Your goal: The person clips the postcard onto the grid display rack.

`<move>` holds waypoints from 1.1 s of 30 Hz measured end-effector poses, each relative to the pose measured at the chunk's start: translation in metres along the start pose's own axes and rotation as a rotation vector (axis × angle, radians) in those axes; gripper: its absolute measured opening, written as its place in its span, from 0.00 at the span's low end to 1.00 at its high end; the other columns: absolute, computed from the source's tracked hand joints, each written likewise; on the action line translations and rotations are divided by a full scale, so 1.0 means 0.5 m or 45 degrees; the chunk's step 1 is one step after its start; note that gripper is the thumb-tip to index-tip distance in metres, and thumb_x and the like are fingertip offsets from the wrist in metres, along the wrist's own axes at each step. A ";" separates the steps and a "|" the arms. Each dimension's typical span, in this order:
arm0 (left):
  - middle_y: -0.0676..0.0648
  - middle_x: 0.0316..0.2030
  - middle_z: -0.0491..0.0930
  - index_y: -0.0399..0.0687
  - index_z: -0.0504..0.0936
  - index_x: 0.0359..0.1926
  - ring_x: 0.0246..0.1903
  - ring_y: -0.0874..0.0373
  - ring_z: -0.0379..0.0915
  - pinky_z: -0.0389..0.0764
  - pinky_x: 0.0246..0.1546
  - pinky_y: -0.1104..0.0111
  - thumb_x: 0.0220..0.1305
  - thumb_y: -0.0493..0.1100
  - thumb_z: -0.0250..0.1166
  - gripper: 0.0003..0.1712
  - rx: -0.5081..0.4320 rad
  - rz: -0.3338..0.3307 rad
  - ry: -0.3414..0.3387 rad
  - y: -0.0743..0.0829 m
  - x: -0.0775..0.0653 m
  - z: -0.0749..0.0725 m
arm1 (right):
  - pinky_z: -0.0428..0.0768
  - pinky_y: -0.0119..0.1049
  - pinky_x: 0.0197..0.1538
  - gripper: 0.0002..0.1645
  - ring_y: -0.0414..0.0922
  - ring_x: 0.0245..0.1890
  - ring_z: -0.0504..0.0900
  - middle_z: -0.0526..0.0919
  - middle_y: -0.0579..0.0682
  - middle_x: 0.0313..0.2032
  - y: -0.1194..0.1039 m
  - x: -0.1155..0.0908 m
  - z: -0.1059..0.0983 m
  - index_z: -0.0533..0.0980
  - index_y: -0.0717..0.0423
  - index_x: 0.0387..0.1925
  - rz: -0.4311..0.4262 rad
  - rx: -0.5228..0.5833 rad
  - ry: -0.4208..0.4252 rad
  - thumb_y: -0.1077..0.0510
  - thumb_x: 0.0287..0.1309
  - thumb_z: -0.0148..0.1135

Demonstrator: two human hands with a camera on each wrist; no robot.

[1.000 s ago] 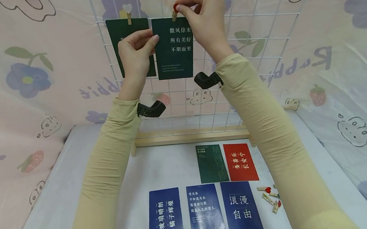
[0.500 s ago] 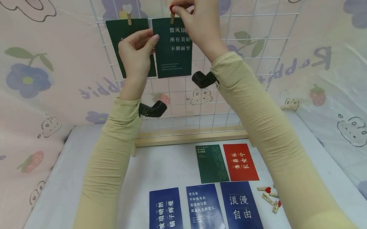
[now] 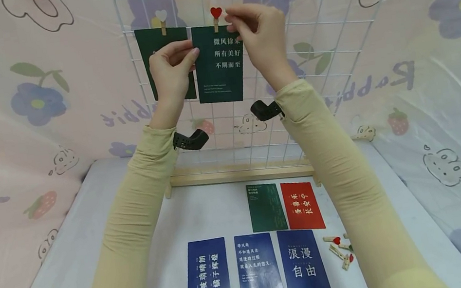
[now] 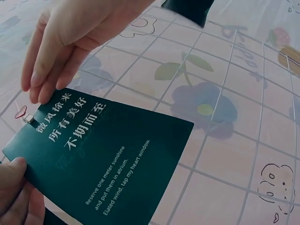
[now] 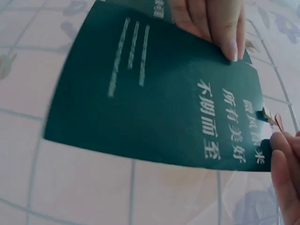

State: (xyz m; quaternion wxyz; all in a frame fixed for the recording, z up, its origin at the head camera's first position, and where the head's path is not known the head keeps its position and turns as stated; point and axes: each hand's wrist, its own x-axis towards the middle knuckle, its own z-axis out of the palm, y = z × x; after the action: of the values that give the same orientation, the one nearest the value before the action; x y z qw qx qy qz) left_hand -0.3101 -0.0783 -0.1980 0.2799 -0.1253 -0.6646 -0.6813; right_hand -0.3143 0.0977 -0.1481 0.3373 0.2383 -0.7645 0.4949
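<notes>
A dark green card (image 3: 221, 86) with white lettering hangs against the white wire grid (image 3: 310, 51). At its top edge is a small wooden clothespin (image 3: 216, 18) with a red heart. My left hand (image 3: 171, 71) pinches the card's left edge between thumb and fingers. My right hand (image 3: 263, 33) is beside the clothespin, its fingertips at the card's upper right corner; the left wrist view shows these fingers (image 4: 58, 70) fairly straight and off the clothespin. Another dark green card (image 3: 148, 45), under a white-heart clothespin (image 3: 162, 23), hangs to the left, partly hidden behind my left hand.
The grid stands in a wooden base (image 3: 239, 174). On the white tabletop (image 3: 196, 213) lie a green card (image 3: 266, 208), a red card (image 3: 302, 205) and a row of blue cards (image 3: 258, 268). Several clothespins (image 3: 338, 251) lie near my right forearm.
My right hand has let go of the red-heart clothespin and shifted right to the card's corner. Before that, the clothespin moved slightly left. The left hand keeps its pinch on the card.
</notes>
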 end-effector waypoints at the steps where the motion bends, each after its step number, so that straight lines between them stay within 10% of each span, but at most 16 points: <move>1: 0.45 0.38 0.85 0.36 0.84 0.45 0.34 0.59 0.79 0.81 0.37 0.73 0.56 0.36 0.70 0.15 -0.007 0.002 -0.002 -0.001 0.001 -0.001 | 0.81 0.28 0.40 0.10 0.39 0.34 0.83 0.86 0.51 0.38 0.000 -0.004 0.000 0.83 0.62 0.43 0.005 0.031 0.011 0.64 0.62 0.61; 16: 0.40 0.38 0.84 0.30 0.83 0.42 0.34 0.56 0.80 0.83 0.37 0.71 0.55 0.30 0.69 0.12 -0.031 -0.014 -0.013 0.047 -0.031 -0.015 | 0.81 0.38 0.40 0.07 0.46 0.33 0.83 0.85 0.59 0.35 -0.019 -0.066 -0.020 0.81 0.72 0.37 0.022 0.237 0.010 0.70 0.60 0.60; 33: 0.40 0.38 0.84 0.31 0.84 0.42 0.34 0.56 0.82 0.83 0.39 0.69 0.54 0.31 0.70 0.13 -0.099 -0.063 -0.048 -0.013 -0.033 -0.028 | 0.82 0.34 0.38 0.11 0.49 0.35 0.84 0.83 0.64 0.37 0.038 -0.117 -0.048 0.77 0.75 0.45 0.122 0.267 -0.114 0.70 0.64 0.55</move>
State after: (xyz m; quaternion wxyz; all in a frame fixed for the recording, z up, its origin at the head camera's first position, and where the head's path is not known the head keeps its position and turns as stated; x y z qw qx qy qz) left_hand -0.2973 -0.0888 -0.2138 0.2454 -0.1323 -0.6456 -0.7109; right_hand -0.2823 0.1288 -0.1964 0.2520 0.2574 -0.7334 0.5765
